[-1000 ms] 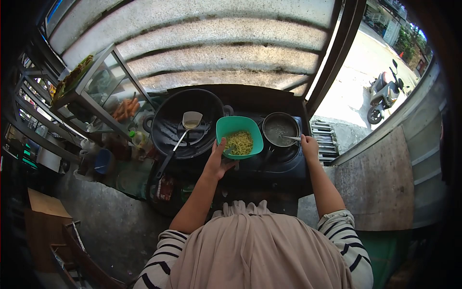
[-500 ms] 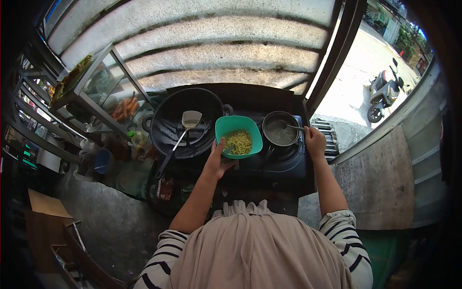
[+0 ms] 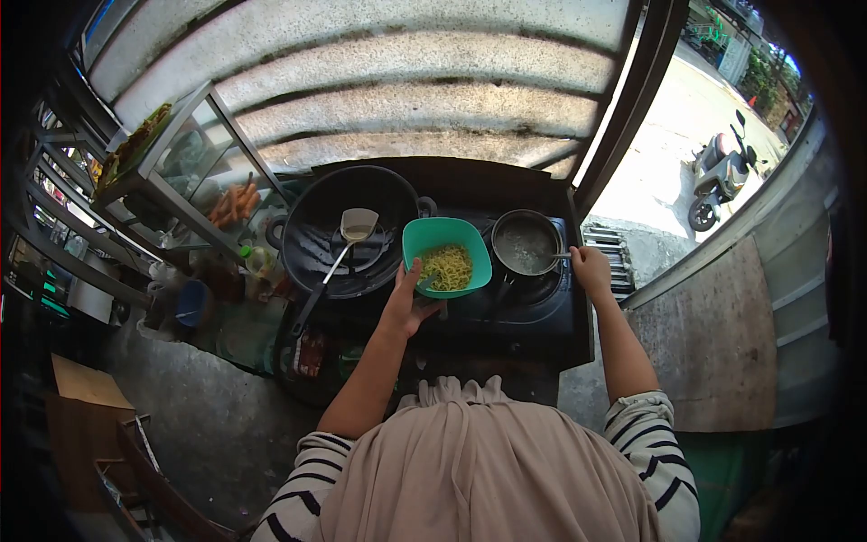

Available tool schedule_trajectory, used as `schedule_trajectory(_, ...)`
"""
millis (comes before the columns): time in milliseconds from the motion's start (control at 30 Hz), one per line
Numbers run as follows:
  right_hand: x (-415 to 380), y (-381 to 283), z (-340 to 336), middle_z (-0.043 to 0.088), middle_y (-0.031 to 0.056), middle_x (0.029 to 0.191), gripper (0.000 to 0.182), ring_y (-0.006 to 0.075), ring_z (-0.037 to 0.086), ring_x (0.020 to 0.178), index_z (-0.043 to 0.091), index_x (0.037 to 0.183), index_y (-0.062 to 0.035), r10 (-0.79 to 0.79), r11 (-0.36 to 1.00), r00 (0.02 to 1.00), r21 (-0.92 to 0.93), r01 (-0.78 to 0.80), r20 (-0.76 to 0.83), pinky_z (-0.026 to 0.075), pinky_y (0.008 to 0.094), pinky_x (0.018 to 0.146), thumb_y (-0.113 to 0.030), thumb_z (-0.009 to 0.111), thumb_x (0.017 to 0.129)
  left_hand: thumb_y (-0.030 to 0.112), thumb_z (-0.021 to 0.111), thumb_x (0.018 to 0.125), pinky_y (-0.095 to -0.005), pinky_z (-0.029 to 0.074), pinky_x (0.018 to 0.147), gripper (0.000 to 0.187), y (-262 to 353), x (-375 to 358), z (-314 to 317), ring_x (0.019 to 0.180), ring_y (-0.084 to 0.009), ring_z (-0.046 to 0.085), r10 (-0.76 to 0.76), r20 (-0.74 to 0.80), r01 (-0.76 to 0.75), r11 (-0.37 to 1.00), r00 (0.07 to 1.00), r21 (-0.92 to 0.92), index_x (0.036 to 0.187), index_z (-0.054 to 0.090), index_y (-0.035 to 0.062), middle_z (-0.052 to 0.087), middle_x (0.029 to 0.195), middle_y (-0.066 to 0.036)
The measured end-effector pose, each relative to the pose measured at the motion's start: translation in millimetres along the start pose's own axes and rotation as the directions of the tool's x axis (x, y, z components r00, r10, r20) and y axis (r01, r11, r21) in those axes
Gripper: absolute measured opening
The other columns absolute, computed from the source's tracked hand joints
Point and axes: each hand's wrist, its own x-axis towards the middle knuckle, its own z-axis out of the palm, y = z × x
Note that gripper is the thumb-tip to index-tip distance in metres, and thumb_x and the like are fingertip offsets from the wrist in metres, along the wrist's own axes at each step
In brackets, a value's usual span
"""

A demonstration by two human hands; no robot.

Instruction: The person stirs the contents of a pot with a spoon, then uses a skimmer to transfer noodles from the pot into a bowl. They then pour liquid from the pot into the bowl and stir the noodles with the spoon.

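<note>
The green bowl [image 3: 447,256] of noodles [image 3: 449,266] was gripped by the left hand [image 3: 408,305] beside the small pot [image 3: 526,242], whose utensil [image 3: 555,256] was clasped by the right hand [image 3: 589,269], so a steady transfer between them seemed called for next.

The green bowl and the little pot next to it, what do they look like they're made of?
The green bowl looks like plastic: an even teal colour, matte, with a smooth moulded rim. The left hand holds it, with yellow noodles inside. The pot seems to be metal, with a thin grey rim and a darkened inside; which metal is unclear. The right hand holds a thin, shiny utensil, probably metal.
</note>
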Motion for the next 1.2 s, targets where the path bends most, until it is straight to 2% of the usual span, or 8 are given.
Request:
schedule_trajectory(233,2,19,37,0.061,0.0191,0.064,0.043,0.0369,0.061,0.064,0.064,0.069,-0.0002,0.049,0.992,0.999,0.114,-0.048,-0.01,0.044,0.0455,0.06,-0.037,0.057,0.09,0.053,0.061,0.088,-0.0483,0.046,0.096,0.067,1,-3,2,0.12,-0.0302,0.048,-0.007,-0.02,0.007,1.0,1.0,0.016,0.14,0.032,0.0224,0.042,0.135,-0.01)
schedule_trajectory(333,3,22,37,0.064,0.0162,0.065,0.043,0.0337,0.063,0.065,0.068,0.071,-0.0048,0.083,0.975,0.994,0.201,-0.096,0.075,0.046,0.0438,0.062,-0.041,0.057,0.09,0.052,0.061,0.089,-0.048,0.047,0.095,0.066,1,-3,1,0.12,-0.0302,0.049,0.002,-0.018,-0.001,1.0,1.0,0.013,0.14,0.032,0.0223,0.043,0.135,-0.011)
schedule_trajectory(500,-1,26,40,0.058,0.0094,0.057,0.048,0.0185,0.054,0.054,0.064,0.069,0.0012,0.102,0.906,0.987,0.398,-0.143,0.121,0.041,0.037,0.055,-0.041,0.057,0.091,0.051,0.06,0.089,-0.0475,0.048,0.095,0.065,1,-3,0,0.121,-0.0303,0.049,0.021,0.005,-0.021,1.0,1.0,0.008,0.14,0.033,0.0216,0.043,0.135,-0.011)
schedule_trajectory(833,10,26,21,0.045,-0.0022,0.052,0.046,0.0064,0.041,0.046,0.056,0.063,-0.0064,0.215,0.763,0.961,0.585,-0.275,0.172,0.031,0.025,0.045,-0.041,0.057,0.094,0.052,0.06,0.089,-0.0484,0.048,0.094,0.064,-1,-2,0,0.121,-0.0295,0.048,0.005,0.006,-0.005,1.0,1.0,0.005,0.14,0.033,0.0223,0.042,0.135,-0.01)
schedule_trajectory(933,16,19,8,0.044,-0.0033,0.051,0.046,0.0061,0.039,0.043,0.056,0.063,-0.0062,0.108,0.856,0.991,0.499,-0.133,0.078,0.03,0.0256,0.043,-0.041,0.057,0.094,0.051,0.059,0.09,-0.0481,0.047,0.094,0.063,-3,1,0,0.122,-0.0282,0.048,0.003,0.024,-0.003,1.0,1.0,0.007,0.139,0.033,0.023,0.043,0.135,-0.009)
schedule_trajectory(1067,7,-26,-19,0.05,0.0008,0.052,0.046,0.0085,0.042,0.049,0.059,0.063,-0.0012,0.065,0.833,0.996,0.547,-0.088,0.062,0.034,0.0292,0.048,-0.036,0.059,0.093,0.051,0.059,0.091,-0.0472,0.048,0.092,0.061,-7,4,2,0.121,-0.0269,0.048,-0.013,0.007,0.013,1.0,1.0,0.023,0.14,0.033,0.0239,0.043,0.135,-0.007)
schedule_trajectory(1133,-1,-52,-29,0.048,0.0001,0.051,0.043,0.0076,0.041,0.049,0.058,0.065,-0.0001,-0.123,0.785,0.992,0.608,0.119,-0.035,0.033,0.0289,0.048,-0.032,0.061,0.093,0.05,0.059,0.091,-0.047,0.048,0.092,0.062,-9,5,5,0.121,-0.0269,0.048,-0.027,0.01,0.027,1.0,1.0,0.01,0.14,0.033,0.0242,0.043,0.135,-0.007)
schedule_trajectory(1200,-11,-74,-44,0.047,0.0005,0.051,0.042,0.007,0.041,0.049,0.057,0.065,0.0003,-0.137,0.811,0.988,0.564,0.152,-0.069,0.033,0.029,0.047,-0.031,0.061,0.093,0.05,0.059,0.091,-0.0467,0.048,0.091,0.062,-11,4,8,0.12,-0.027,0.048,-0.04,0.011,0.04,0.999,0.999,-0.004,0.14,0.033,0.0245,0.043,0.135,-0.007)
